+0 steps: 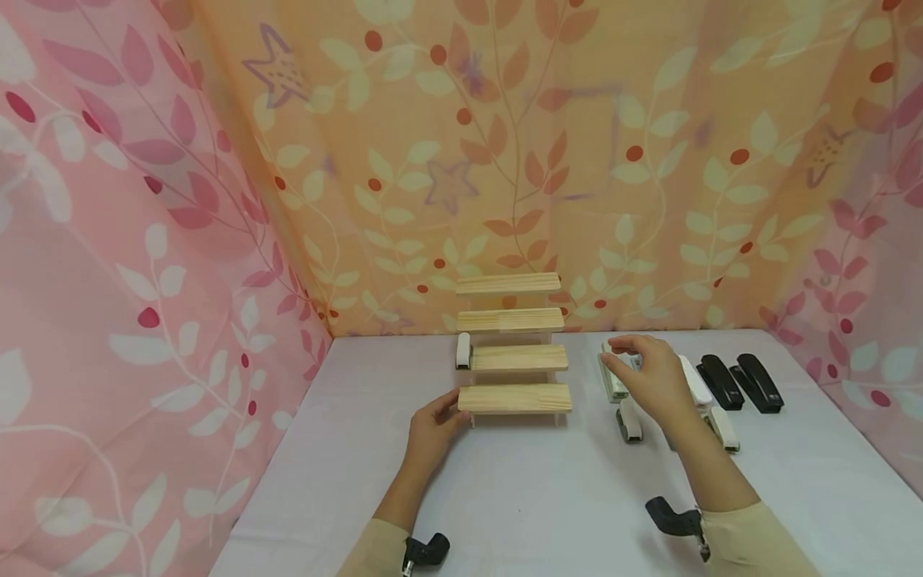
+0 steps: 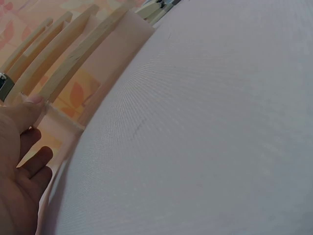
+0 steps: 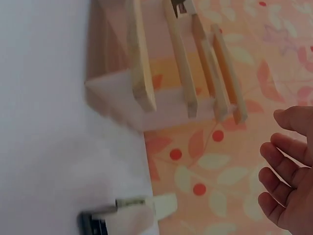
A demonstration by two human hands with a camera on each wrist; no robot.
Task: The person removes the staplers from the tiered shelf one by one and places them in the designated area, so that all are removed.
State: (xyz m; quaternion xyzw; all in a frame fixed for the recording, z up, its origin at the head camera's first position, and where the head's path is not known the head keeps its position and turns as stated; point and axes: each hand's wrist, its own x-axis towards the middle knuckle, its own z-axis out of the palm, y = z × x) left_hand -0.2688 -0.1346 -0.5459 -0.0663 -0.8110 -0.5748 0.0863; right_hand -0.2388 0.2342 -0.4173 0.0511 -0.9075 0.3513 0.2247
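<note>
A stepped shelf with several pale wooden boards on thin, whitish side supports stands at the table's middle. At the left end of its lowest board, my left hand holds the edge; the thumb lies against the board in the left wrist view. A white stapler sits at the left end of the second board up. My right hand hovers over a group of staplers, fingers loosely bent and nothing between them. Near it are a pale green stapler and a white stapler, partly covered by the hand.
Two black staplers, a nearer one and an outer one, lie at the right. Another light stapler lies beside my right forearm. Patterned curtains enclose the white table at the back and sides.
</note>
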